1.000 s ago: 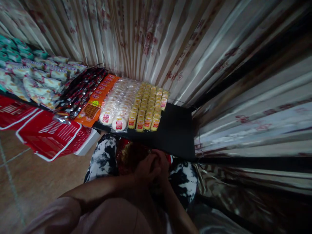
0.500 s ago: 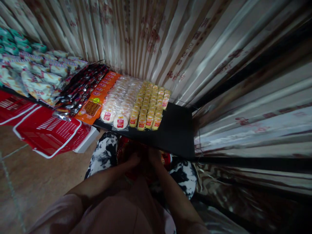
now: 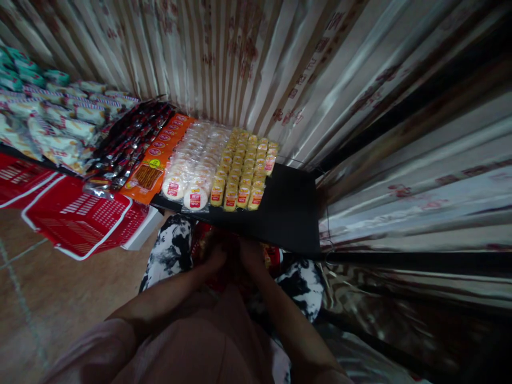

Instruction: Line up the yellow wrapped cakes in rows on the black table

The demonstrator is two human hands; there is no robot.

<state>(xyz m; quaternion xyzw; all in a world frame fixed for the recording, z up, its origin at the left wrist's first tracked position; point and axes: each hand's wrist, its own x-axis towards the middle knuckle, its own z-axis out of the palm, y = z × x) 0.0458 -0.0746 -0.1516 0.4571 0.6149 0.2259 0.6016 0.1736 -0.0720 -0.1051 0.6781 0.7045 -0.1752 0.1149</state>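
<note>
Both hands are low between my knees, in deep shadow under the front edge of the black shelf (image 3: 288,213). My left hand (image 3: 216,257) reaches into or onto a red printed package (image 3: 273,258) on my lap. Close beside it on the right, my right hand (image 3: 250,253) reaches to the same package. The fingers of both hands are lost in the dark, so what they grip does not show. Just above them on the shelf stand rows of small yellow wrapped cakes (image 3: 242,170) and white round wrapped crackers (image 3: 195,198).
Further left lie an orange snack packet (image 3: 146,176), dark shiny packets (image 3: 128,138), white-and-yellow packets (image 3: 60,133) and green packets (image 3: 24,69). A red basket (image 3: 88,213) with white handles stands by a white box (image 3: 142,229). A patterned curtain (image 3: 224,58) hangs behind the shelf.
The view has shifted slightly, so the shelf goods appear a little higher and further left. My hands have moved slightly up toward the shelf edge, still at the red package.
</note>
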